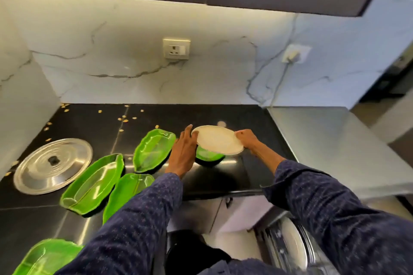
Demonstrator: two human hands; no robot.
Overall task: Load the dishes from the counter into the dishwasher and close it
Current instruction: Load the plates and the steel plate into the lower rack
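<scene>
Dark dotted sleeves point(138, 225) nearest, reaching out over a black counter point(223, 176).

At far left, a round steel lid point(53, 165) with a black knob, lying flat. Next, green leaf-shaped trays: one at bottom left point(47, 257), two side by side point(93, 183) point(127, 194), another farther back point(154, 149). Then the left hand point(183, 152), fingers nearly straight, thumb touching the left rim of a round white plate point(218, 139). Plate matte, pale, shallow, tilted slightly, held just above a green bowl point(207, 156) on the counter. At its right rim, the right hand point(247, 138), fingers curled, pinching the edge. Below right, blurred dishes in a dishwasher rack point(288, 245).
</scene>
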